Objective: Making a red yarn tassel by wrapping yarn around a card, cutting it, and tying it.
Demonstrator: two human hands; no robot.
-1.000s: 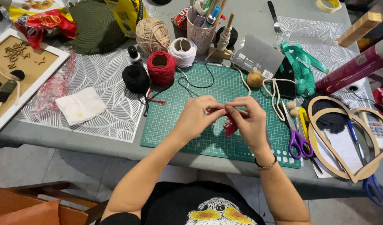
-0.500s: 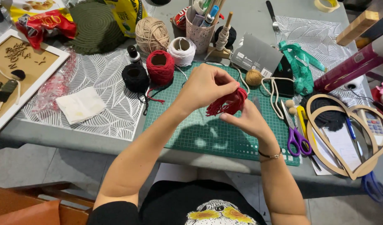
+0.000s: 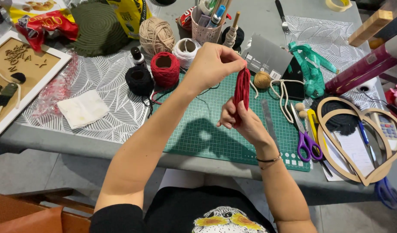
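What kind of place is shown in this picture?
Probably a home or hobby craft table. A green cutting mat covers the middle, spools of yarn such as the red spool stand behind it, and purple scissors lie beside a wooden heart frame.

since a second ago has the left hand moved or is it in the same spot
Yes. The left hand has lifted from the middle of the green mat towards its far edge, stretching the red yarn bundle upright.

free: green mat (image 3: 198, 133) near edge | blocked: yarn spools (image 3: 165, 69), scissors (image 3: 305, 140) | behind: probably crowded
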